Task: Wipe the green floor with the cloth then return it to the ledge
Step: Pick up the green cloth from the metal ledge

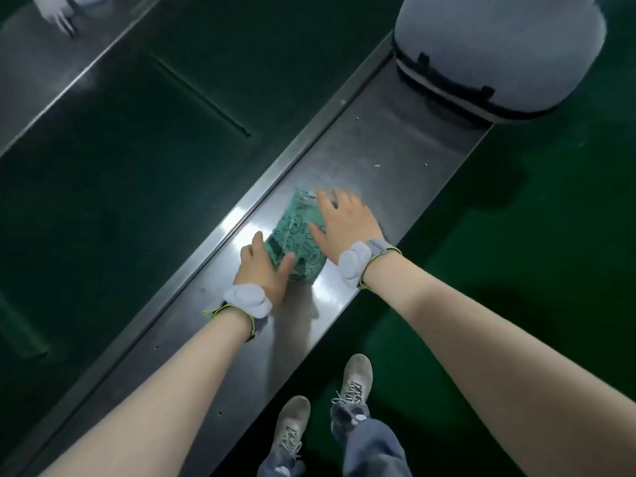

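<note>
The green floor fills the frame from two to five o'clock. A steel ledge runs across it on a diagonal from seven o'clock to one o'clock. A grey zippered case sits at the ledge's one o'clock end. Grey sneakers stand on the floor at six o'clock. At centre, a green rabbit-print cloth lies bunched on the ledge. The right hand presses flat on it, fingers spread. The left hand rests on its seven o'clock edge, thumb on top.
</note>
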A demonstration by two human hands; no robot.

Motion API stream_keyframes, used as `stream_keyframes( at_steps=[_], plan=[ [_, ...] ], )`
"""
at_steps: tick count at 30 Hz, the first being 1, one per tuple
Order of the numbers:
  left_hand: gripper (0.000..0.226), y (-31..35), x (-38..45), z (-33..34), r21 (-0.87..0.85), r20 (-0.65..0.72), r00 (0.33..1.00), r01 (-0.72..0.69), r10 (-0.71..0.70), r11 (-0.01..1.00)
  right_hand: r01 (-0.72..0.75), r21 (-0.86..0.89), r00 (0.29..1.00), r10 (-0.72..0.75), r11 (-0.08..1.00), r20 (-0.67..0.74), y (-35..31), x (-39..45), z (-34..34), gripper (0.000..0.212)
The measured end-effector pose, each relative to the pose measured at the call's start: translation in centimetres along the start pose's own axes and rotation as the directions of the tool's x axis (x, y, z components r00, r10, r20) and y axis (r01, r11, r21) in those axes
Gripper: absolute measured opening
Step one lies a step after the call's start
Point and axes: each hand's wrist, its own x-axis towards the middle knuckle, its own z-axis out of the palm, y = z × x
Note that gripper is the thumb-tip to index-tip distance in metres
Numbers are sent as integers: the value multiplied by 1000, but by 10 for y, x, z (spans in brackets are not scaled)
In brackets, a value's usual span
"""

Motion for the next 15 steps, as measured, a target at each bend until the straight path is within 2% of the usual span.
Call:
stream_keyframes(
  at_steps=[2, 4, 6, 8, 11, 15],
  plan=[
    [79, -4, 9, 12, -54, -41, 995, 83, -86, 995, -71, 15, 993, 70, 997, 91, 2, 14, 17, 72],
    [75, -10, 15, 22, -125, -87, 989, 108, -120, 986, -95, 36, 984, 89, 995, 155, 5, 23, 28, 74],
    [69, -13, 19, 26, -209, -98, 984, 129, -152, 969, -84, 38, 986, 78, 996, 145, 5, 28, 36, 76],
    [58, -15, 22, 25, -199, -63, 990, 114, -129, 973, -88, 70, 989, 79, 994, 123, 3, 27, 37, 75],
    [33, -13, 21, 21, -131, -7, 996, 84, -86, 988, -105, 95, 988, 94, 990, 119, -3, 22, 35, 64],
    [30, -2, 10, 14, -141, -14, 1000, 22, -24, 990, -129, 87, 991, 126, 988, 40, -2, -7, 25, 36]
  ],
)
